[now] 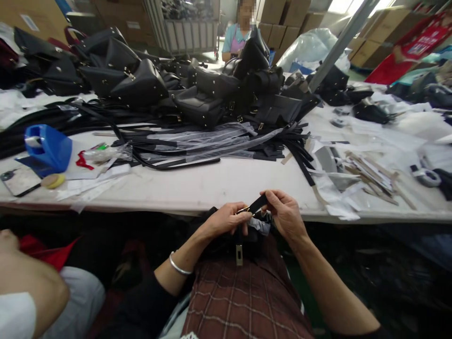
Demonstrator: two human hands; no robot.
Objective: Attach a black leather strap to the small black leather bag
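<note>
My left hand [226,220] and my right hand [285,214] meet over my lap, just in front of the white table's edge [197,200]. Both are closed on a black strap [257,204]: the right pinches its free end, the left pinches it lower down beside a small gold fitting. A black bag part [243,235] with a gold clasp [239,254] and a crumpled bit of clear plastic [260,226] hangs beneath my hands. A silver bangle [178,267] circles my left wrist.
A heap of black bags [197,84] and plastic-wrapped straps [219,143] covers the table's middle. A blue container [47,147], a phone [19,180] and paper scraps lie left; paper strips [370,174] and tape [425,176] right. One person sits opposite [235,40], another's arm [31,287] is at my left.
</note>
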